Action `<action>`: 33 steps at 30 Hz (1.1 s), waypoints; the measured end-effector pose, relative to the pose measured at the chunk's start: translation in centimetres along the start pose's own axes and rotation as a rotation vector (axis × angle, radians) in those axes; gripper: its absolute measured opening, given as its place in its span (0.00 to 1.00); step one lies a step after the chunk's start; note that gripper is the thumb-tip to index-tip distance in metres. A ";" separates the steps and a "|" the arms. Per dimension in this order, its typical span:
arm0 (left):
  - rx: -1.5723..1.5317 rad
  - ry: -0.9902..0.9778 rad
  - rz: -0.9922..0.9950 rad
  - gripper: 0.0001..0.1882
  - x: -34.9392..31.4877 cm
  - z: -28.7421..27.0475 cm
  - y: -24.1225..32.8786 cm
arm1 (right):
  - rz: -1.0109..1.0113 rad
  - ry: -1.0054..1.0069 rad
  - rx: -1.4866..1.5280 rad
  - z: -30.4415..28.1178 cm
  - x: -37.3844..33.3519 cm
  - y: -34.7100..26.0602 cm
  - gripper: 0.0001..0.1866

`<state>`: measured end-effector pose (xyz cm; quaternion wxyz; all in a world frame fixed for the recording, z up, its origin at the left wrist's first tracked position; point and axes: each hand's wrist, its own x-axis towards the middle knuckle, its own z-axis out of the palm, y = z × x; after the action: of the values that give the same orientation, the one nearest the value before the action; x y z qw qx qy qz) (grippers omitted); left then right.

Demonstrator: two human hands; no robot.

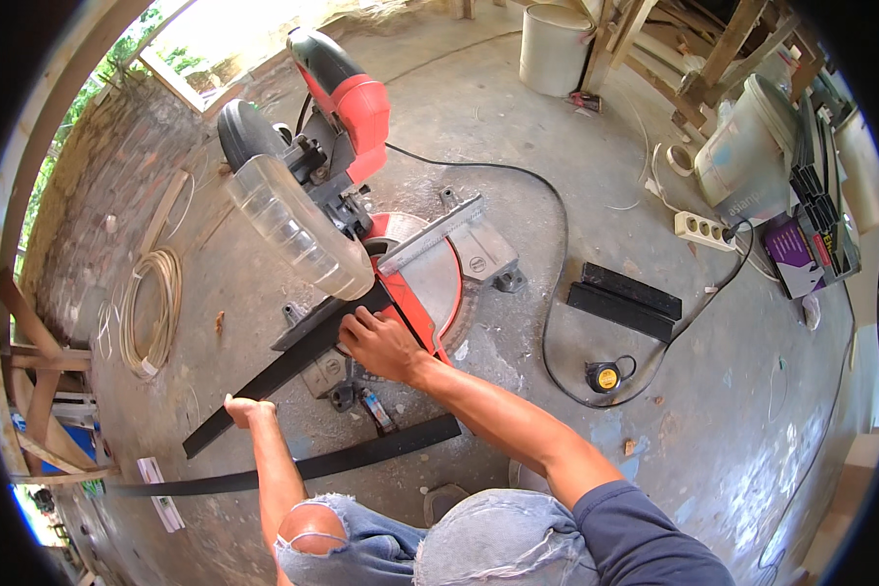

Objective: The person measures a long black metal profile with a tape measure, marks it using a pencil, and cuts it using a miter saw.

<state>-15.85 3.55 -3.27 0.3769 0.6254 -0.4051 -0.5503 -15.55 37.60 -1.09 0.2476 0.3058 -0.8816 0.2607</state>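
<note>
A long black profile bar (288, 369) lies slanting across the bed of a red and grey mitre saw (366, 107). Its far end reaches under the clear blade guard (298, 230). My left hand (251, 411) grips the bar near its near-left end, the fingers partly hidden beneath. Close to the guard, my right hand (386, 344) has its fingers bent over the bar, pressing it at the saw's fence. The saw head is raised and tilted to the left. Silver and red, the round saw table (439, 288) shows right of the bar.
Another long black bar (352, 455) lies before my knees. To the right are short black pieces (625, 301), a tape measure (606, 376), a power strip (703, 230) and a looping black cable (561, 215). Coiled cable (156, 313) lies left; buckets (555, 49) stand behind.
</note>
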 end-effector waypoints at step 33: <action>0.654 -1.242 1.791 0.16 -19.1 0.2 -5.1 | 0.324 -0.499 -0.086 -29.5 26.4 4.6 0.18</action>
<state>-16.84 23.15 -0.62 0.1877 -0.2012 -0.9470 -0.1658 -28.69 47.95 35.14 -0.0087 0.2048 -0.9628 0.1759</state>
